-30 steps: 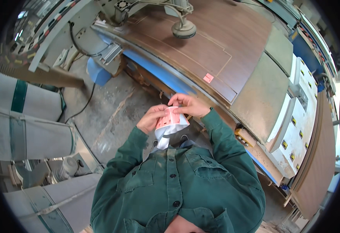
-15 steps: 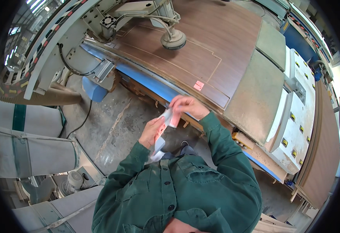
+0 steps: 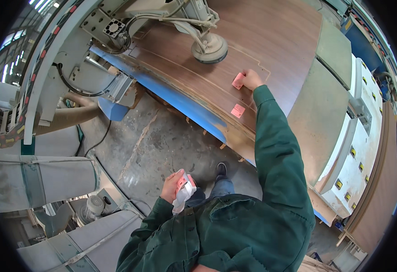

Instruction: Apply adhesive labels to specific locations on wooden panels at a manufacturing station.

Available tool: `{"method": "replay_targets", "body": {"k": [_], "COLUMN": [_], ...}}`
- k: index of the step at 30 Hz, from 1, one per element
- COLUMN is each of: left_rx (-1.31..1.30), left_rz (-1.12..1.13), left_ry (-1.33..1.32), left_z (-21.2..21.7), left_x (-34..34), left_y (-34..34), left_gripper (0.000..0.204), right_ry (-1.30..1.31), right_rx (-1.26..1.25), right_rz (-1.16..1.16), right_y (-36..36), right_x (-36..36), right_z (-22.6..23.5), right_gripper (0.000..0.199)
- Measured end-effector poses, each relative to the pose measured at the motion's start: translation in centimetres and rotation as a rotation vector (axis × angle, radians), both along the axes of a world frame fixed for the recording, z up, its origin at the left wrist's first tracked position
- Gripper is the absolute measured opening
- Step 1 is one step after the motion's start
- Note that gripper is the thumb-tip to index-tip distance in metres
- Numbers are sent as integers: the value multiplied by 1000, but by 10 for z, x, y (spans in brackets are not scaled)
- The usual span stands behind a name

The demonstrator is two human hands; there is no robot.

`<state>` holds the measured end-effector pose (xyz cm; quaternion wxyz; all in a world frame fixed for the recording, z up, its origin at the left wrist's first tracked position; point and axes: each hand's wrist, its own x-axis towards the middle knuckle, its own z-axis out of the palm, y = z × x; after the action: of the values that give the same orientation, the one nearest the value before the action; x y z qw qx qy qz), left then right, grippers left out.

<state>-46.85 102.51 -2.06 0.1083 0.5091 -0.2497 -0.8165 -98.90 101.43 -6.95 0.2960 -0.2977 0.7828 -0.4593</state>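
My right hand [image 3: 253, 80] is stretched out over a brown wood-grain board [image 3: 289, 41], fingers closed on a small pink label [image 3: 238, 81]. That label is at the board's surface; whether it is stuck down I cannot tell. A second pink label [image 3: 238, 111] lies on the board, nearer to me. Close to my body, my left hand [image 3: 170, 187] grips a strip of pink labels [image 3: 186, 182] with white backing paper trailing below it. Thin cut lines run across the board around my right hand.
A machine head with a round dusty foot [image 3: 210, 49] stands over the board, left of my right hand. A blue rail [image 3: 162, 100] edges the machine bed. To the right is a white housing [image 3: 350, 167]; at lower left, a motor [image 3: 94, 206] beside large grey bags [image 3: 62, 179].
My hands have moved apart. The right went forward and right to the board with a pink label; the left dropped slightly toward my body with the strip.
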Motion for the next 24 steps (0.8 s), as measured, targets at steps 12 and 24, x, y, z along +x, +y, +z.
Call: {"method": "replay_targets", "body": {"k": [12, 24], "left_rx": [-70, -409], "left_rz": [-16, -110], "left_ry": [-16, -70], "left_z": [12, 45], "left_x": [5, 128], "left_y": [-6, -34], "left_gripper": [21, 23], "right_ry": [918, 876], "right_rx": [210, 667], "right_rz": [109, 241], "right_y": [26, 9], "right_x": [88, 174], "right_z": [9, 47], "right_gripper": [50, 58]}}
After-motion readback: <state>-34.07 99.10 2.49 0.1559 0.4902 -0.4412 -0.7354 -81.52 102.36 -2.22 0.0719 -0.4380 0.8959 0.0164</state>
